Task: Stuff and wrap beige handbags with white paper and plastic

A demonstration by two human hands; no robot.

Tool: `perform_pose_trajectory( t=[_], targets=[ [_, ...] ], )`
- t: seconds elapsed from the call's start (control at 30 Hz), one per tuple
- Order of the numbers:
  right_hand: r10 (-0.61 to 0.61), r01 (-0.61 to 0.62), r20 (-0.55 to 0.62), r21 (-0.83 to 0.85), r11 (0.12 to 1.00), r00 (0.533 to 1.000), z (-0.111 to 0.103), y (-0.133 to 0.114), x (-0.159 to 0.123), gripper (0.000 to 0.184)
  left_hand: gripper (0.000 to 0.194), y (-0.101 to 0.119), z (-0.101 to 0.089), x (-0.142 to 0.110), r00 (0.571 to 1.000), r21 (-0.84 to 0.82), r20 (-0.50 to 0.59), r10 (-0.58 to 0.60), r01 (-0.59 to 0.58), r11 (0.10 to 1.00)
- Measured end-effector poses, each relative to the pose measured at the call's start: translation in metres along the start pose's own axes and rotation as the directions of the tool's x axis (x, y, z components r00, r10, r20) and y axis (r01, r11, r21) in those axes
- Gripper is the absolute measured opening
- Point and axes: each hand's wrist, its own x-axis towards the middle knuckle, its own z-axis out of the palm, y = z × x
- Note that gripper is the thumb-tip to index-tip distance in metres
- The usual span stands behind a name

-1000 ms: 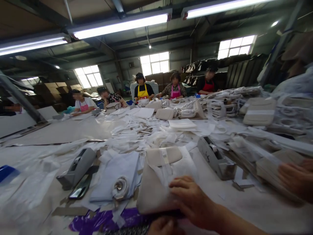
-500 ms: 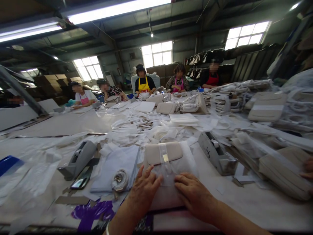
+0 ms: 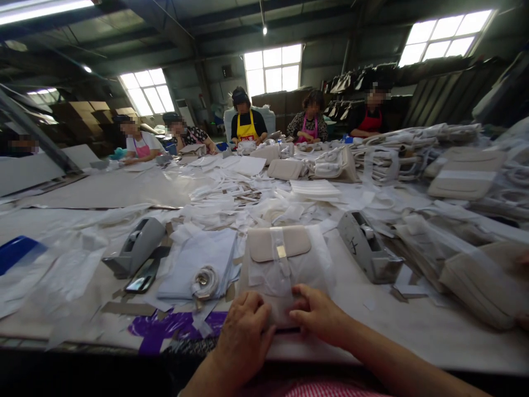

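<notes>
A beige handbag [image 3: 278, 255] wrapped in white tissue and clear film lies flat on the table right in front of me, flap away from me. My left hand [image 3: 244, 337] rests on its near left corner, fingers curled down over the edge. My right hand [image 3: 318, 315] lies on its near right part, fingers bent and pressing on the wrapping. Neither hand lifts the bag.
Grey tape dispensers stand left [image 3: 136, 247] and right [image 3: 367, 248] of the bag. A phone [image 3: 141, 277], a stack of white sheets with a tape roll [image 3: 204, 280] and a purple sheet [image 3: 165, 326] lie to the left. Wrapped bags [image 3: 475, 275] pile on the right. Several people work at the far end.
Both hands slid back toward me along the bag to its near edge, and their fingers curled. The view tilted down a little.
</notes>
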Motion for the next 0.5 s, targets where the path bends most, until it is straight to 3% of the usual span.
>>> perform_pose_trajectory(
  t=[0.1,0.17,0.27,0.37,0.5],
  targets=[
    [0.063,-0.076,0.069,0.202,0.976,0.996,0.013,0.016,-0.004,0.03,0.056,-0.009,0.016,-0.012,0.997,0.009,-0.014,0.075,-0.074,0.997],
    [0.065,-0.079,0.07,0.224,0.971,0.995,0.017,0.022,-0.004,0.019,0.067,-0.017,0.024,-0.012,0.99,0.067,-0.032,0.135,-0.133,0.989],
    [0.065,-0.057,-0.048,0.151,0.987,0.997,0.016,0.016,0.001,0.005,0.056,-0.027,0.028,-0.001,0.964,0.155,-0.058,0.261,-0.249,0.956],
    [0.062,-0.041,-0.13,0.16,0.986,0.99,0.009,-0.001,0.008,0.003,0.035,-0.031,0.029,0.014,0.904,0.227,-0.078,0.421,-0.395,0.89],
    [0.103,-0.063,-0.151,0.251,0.966,0.983,0.002,-0.023,0.012,0.007,0.036,-0.029,0.04,0.028,0.873,0.224,-0.05,0.485,-0.464,0.857]
  ],
)
